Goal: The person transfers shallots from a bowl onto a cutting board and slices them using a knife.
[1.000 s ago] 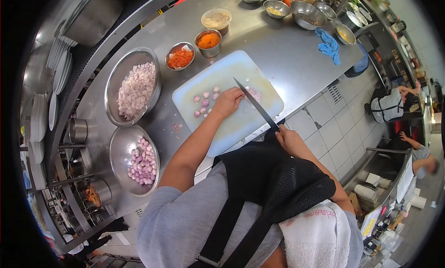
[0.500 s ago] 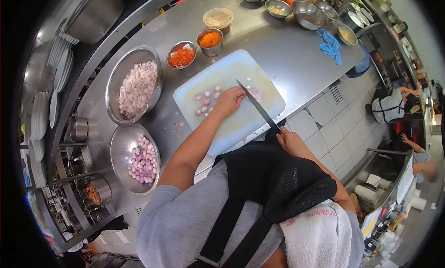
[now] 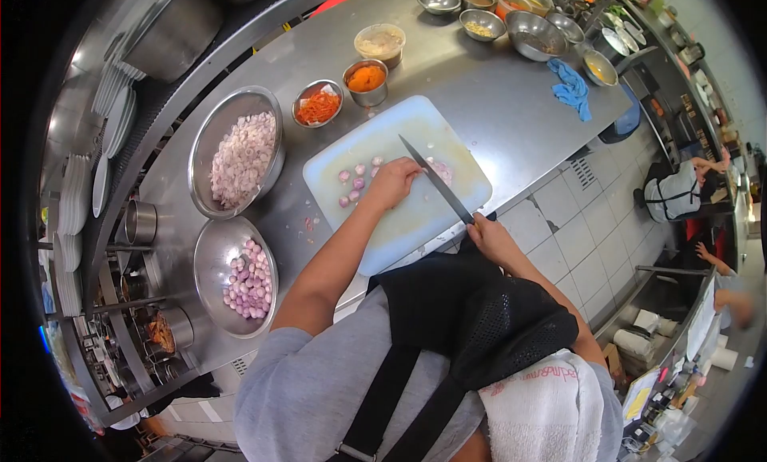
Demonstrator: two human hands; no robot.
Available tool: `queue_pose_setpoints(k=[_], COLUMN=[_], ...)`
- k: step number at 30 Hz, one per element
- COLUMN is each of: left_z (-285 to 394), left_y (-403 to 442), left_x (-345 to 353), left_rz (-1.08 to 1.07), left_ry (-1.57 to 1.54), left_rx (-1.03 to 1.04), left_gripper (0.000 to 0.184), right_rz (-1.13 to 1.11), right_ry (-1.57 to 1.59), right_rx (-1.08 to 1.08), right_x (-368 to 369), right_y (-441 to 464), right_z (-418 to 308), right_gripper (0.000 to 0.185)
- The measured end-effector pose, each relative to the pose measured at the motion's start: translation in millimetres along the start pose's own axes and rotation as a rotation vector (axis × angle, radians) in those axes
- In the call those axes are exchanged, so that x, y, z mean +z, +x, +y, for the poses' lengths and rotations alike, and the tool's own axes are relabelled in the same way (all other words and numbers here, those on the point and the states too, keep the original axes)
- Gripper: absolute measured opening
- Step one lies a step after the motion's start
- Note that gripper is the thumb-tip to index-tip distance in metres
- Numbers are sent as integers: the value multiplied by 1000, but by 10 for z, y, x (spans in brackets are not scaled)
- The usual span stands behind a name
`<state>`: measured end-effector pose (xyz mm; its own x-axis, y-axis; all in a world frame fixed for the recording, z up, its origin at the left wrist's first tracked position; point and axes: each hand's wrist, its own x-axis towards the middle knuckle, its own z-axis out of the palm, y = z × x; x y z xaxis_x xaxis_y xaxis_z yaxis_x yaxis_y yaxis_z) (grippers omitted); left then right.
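My right hand [image 3: 490,235] grips the handle of a long kitchen knife [image 3: 438,180], its dark blade slanting over the white cutting board [image 3: 399,230]. Close to the blade's left side, my left hand [image 3: 393,182] has its fingers bent and pressed together on the board; whatever is under the fingertips is hidden. Several peeled shallots [image 3: 344,177] lie just left of that hand. Cut shallot pieces [image 3: 440,173] rest on the board right of the blade.
Left of the board stand a steel bowl of chopped shallots [image 3: 244,160] and a bowl of whole shallots [image 3: 248,278]. Small containers of shredded carrot [image 3: 318,107] and orange mash [image 3: 366,79] sit behind it. A blue cloth [image 3: 570,88] lies far right. Another person [image 3: 673,194] works beyond the table.
The view has shifted slightly, so the board sits a little lower. The knife's handle end has moved slightly left, and its tip now reaches farther past my left fingertips.
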<state>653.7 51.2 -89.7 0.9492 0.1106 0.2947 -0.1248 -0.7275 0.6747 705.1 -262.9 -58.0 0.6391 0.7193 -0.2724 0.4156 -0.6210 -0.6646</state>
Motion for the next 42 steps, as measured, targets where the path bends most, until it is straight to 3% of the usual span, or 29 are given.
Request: queue_pose_setpoints(k=[5,9,13,14,18,21,23,29,36,38,40,42], left_z=[481,278,177,226,706,934,847,430,138,114,-10,-199], left_y=[-100,-82,49,103,201,245,281,391,386,380,323,246], left_x=[-209,-11,37,21,-159,-138,-22,195,78,-86,-347,-564], left_rz=[-57,-76,89,187,239,121,-73,-122,-114,91,114,50], left_ry=[173,208,223,179,188,247,345,361,325,137,99,222], left_rx=[-48,-81,-65,-41,68,230,332,408,290,132,-36,-219], left_gripper=[23,27,30,30,39,41,36,24,27,31,34,33], right_rz=[52,73,83,91,225,271,244,270,257,271,151,135], right_ry=[93,113,121,118,-118,-158,-175,-195,-26,32,46,102], right_rx=[15,8,57,51,39,13,16,-13,86,113,246,223], right_x=[-182,-180,-200,-226,-317,-381,-427,-815,-1110,-1096,-1044,-877], right_y=[-141,-169,-215,-236,-368,-436,-460,-784,-1361,-1380,-1346,-1224], right_z=[-121,17,100,82,-105,-167,-182,-35,331,342,181,33], right_gripper=[29,29,31,31,29,29,30,36,35,36,36,36])
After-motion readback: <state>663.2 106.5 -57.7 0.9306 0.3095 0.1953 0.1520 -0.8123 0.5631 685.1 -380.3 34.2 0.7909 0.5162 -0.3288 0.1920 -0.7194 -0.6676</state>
